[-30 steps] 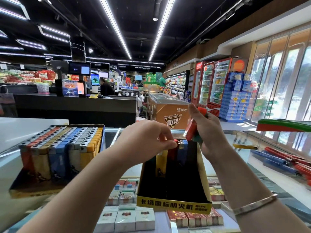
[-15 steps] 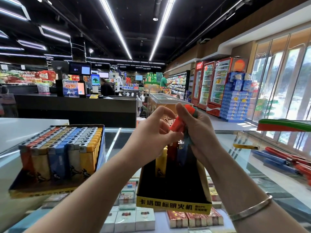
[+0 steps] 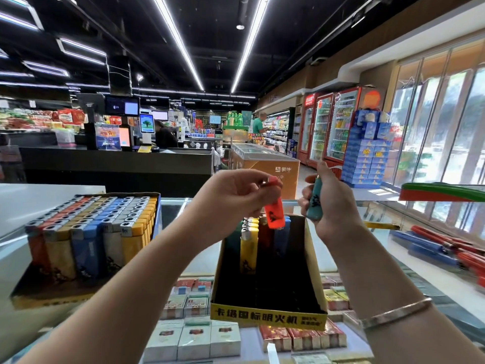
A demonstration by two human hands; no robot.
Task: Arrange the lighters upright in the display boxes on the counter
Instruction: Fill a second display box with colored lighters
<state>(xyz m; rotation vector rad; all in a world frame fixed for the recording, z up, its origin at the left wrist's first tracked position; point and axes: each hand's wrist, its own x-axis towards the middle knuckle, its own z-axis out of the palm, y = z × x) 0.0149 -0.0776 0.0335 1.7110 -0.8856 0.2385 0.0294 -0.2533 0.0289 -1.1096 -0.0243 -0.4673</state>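
The box (image 3: 267,315) on the counter (image 3: 199,258) holds a few upright lighters (image 3: 248,248) at its back. Above them, the left hand (image 3: 231,203) pinches a red lighter (image 3: 274,211); the right hand (image 3: 333,206) grips a teal lighter (image 3: 316,202). Lowered carelessly, the red one could topple the standing row.

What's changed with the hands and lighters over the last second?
The left hand took the red lighter from the right hand and now holds it by the top, above the yellow-fronted box. The hands have drawn apart; the right keeps its grip on a teal lighter. The full box and the standing yellow lighter have not moved.
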